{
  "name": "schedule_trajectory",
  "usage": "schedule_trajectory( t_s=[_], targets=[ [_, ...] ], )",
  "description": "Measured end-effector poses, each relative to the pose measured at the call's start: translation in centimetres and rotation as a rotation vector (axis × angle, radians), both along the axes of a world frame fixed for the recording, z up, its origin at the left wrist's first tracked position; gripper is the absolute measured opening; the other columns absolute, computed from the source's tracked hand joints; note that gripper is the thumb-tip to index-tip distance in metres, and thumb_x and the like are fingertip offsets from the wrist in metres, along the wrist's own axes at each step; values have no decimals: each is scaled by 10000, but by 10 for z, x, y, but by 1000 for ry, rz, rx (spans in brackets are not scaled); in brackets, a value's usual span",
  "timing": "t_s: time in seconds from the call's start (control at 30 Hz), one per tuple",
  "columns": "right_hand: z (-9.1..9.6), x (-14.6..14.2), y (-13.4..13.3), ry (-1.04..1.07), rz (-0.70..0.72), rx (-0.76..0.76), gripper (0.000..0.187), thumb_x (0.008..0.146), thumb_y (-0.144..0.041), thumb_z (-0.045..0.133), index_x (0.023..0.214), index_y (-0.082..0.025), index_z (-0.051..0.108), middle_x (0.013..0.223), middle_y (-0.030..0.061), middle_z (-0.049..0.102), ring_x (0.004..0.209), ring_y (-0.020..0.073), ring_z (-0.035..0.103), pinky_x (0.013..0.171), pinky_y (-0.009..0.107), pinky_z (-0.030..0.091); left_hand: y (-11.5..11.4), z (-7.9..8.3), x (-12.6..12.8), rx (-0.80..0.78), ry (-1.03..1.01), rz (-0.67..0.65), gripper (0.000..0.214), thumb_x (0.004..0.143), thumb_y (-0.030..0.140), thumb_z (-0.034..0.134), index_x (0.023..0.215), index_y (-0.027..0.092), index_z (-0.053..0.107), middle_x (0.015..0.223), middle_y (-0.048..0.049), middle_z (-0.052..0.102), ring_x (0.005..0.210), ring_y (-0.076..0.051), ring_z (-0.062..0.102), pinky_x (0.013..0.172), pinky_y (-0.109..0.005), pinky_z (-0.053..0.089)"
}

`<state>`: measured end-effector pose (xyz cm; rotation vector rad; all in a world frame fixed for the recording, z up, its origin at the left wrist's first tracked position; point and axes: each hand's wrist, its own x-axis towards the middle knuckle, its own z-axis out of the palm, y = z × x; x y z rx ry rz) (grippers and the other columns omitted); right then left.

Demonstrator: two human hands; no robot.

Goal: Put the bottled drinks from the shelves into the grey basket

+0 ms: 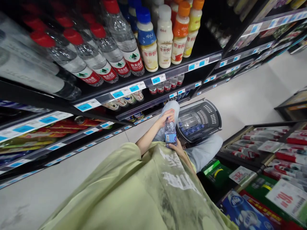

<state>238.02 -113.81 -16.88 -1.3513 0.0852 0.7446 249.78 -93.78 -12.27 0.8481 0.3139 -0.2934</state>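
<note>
Between my two hands, close to my body, is a clear plastic water bottle (170,128) with a blue label. The fingers of my left hand (167,117) are wrapped round its far end, which they cover, so the cap is hidden. My right hand (177,148) grips the near end, by the label. Just beyond, between my bent knees, stands a dark grey shopping basket (211,111) with slotted walls. Several clear bottles with blue caps (193,129) sit in a row inside it.
Shelves on the left and ahead carry red-capped water bottles (122,38) and milk drinks (165,41), with a price-tag rail (129,91) along the edge. At right, a low display (247,143) holds bottles, beside green boxes (213,171) and price signs (283,198). Pale floor (249,89) runs between.
</note>
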Motion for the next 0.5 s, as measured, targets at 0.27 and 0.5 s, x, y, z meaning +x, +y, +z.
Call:
schedule_trajectory(
  t_s=[0.27,0.5],
  targets=[
    [-3,-2,2,39,-35,8,776,510,-477,1005,1183,-231,708,1124,86,813,1033,300,748,1020,443,595,-1,4,-2,49,-20,16,238,861,334,803,963,245,608,502,112,327,484,-122,337,660,-336,442],
    [-4,-2,4,12,-122,-58,806,505,-450,1003,1175,-236,610,1112,60,755,1033,264,697,1014,401,567,-2,-1,0,38,-31,-11,210,877,309,782,963,247,602,503,112,332,483,-132,375,692,-350,479]
  ],
)
